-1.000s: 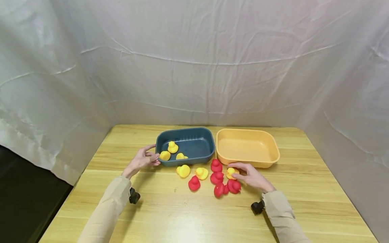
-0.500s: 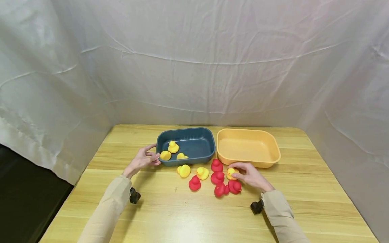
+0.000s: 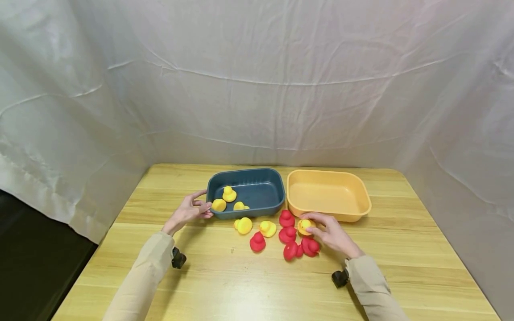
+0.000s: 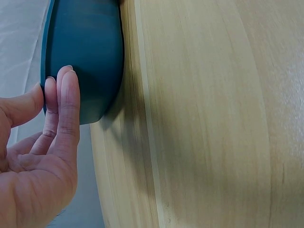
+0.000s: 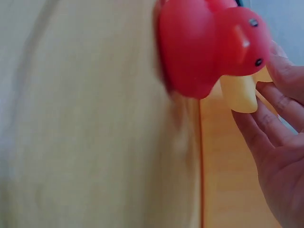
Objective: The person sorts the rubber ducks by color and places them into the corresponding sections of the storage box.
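My left hand (image 3: 188,212) holds the left end of a dark blue plastic bin (image 3: 257,211), thumb over the rim and fingers against the outer wall (image 4: 97,57). Inside that bin lie three yellow rubber ducks, one of them a duck (image 3: 229,194) sitting upright. In front of the orange-yellow bin, my right hand (image 3: 336,235) pinches a yellow rubber duck (image 3: 305,226) between thumb and fingers. A red duck (image 5: 190,47) partly hides the held duck (image 5: 240,95) in the right wrist view.
Two yellow ducks, one the duck (image 3: 267,228), lie before the blue bin. Several red ducks are clustered left of and below my right hand, including the near duck (image 3: 310,246). A lone red duck (image 3: 257,242) lies further left. The orange-yellow bin (image 3: 329,216) stands behind.
The yellow duck in my right hand has shifted slightly up and left in the head view, and its tilt has changed. My left hand stays on the blue bin.
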`<move>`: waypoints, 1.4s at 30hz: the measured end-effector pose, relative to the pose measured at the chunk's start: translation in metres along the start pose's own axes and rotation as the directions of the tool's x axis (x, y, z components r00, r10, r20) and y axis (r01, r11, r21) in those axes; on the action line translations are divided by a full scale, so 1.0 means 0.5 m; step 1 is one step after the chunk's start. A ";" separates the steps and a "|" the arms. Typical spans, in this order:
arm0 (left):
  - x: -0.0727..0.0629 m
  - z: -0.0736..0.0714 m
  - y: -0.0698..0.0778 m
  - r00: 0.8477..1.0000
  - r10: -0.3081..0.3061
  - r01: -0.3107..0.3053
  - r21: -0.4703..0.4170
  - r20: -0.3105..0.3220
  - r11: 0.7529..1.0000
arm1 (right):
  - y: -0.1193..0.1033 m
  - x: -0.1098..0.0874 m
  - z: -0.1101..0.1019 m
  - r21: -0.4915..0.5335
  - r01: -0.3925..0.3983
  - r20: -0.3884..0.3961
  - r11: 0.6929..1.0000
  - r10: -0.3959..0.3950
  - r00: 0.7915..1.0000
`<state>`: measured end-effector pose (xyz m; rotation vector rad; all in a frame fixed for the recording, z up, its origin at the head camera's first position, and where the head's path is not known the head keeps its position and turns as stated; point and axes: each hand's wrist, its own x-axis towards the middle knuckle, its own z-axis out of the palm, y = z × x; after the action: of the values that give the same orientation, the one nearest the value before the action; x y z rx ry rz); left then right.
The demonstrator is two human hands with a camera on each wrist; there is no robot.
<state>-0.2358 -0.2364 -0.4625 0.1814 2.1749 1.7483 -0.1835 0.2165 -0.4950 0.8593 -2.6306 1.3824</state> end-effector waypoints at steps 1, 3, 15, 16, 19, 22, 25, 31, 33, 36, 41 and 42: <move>0.000 0.000 0.000 1.000 -0.001 0.001 -0.001 -0.001 1.000 | -0.003 0.001 -0.001 -0.004 0.005 -0.004 1.000 -0.005 1.000; 0.000 0.000 0.000 1.000 -0.001 0.001 -0.003 -0.002 1.000 | -0.010 0.003 -0.004 -0.003 0.002 -0.008 1.000 -0.002 1.000; 0.002 0.000 0.002 1.000 0.003 -0.003 0.003 -0.005 1.000 | -0.046 0.028 -0.025 0.015 0.041 -0.038 0.999 -0.040 0.998; 0.002 0.000 0.002 1.000 0.003 -0.003 0.005 -0.006 1.000 | -0.049 0.032 -0.028 0.019 0.050 -0.043 0.999 -0.049 0.998; 0.001 0.000 0.002 1.000 0.003 -0.003 0.004 -0.006 1.000 | -0.056 0.045 -0.036 0.031 0.065 -0.045 0.997 -0.064 0.997; 0.000 0.001 0.003 1.000 0.003 -0.003 0.000 -0.005 1.000 | -0.063 0.062 -0.043 0.019 0.067 -0.045 0.998 -0.066 0.997; 0.000 0.001 0.004 1.000 0.000 0.000 0.000 -0.006 1.000 | -0.071 0.081 -0.049 0.003 0.061 -0.038 0.998 -0.061 0.997; 0.000 0.001 0.003 1.000 -0.007 0.007 0.000 -0.009 1.000 | -0.088 0.122 -0.056 -0.015 0.078 -0.029 0.997 -0.079 0.996; 0.000 0.001 0.003 1.000 -0.006 0.006 -0.003 -0.007 1.000 | -0.094 0.135 -0.059 -0.023 0.082 -0.020 0.996 -0.083 0.996; 0.000 0.001 0.003 1.000 -0.003 0.003 -0.004 -0.004 1.000 | -0.101 0.153 -0.063 -0.030 0.084 -0.005 0.996 -0.085 0.996; 0.000 0.002 0.002 1.000 -0.004 0.004 -0.003 -0.005 1.000 | -0.108 0.183 -0.066 -0.030 0.114 0.012 0.993 -0.114 0.993; 0.001 0.002 0.001 1.000 -0.006 0.006 -0.003 -0.006 1.000 | -0.109 0.188 -0.066 -0.031 0.119 0.015 0.992 -0.119 0.993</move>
<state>-0.2359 -0.2353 -0.4620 0.1690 2.1748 1.7518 -0.2429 0.1750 -0.4073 1.0064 -2.5569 1.3066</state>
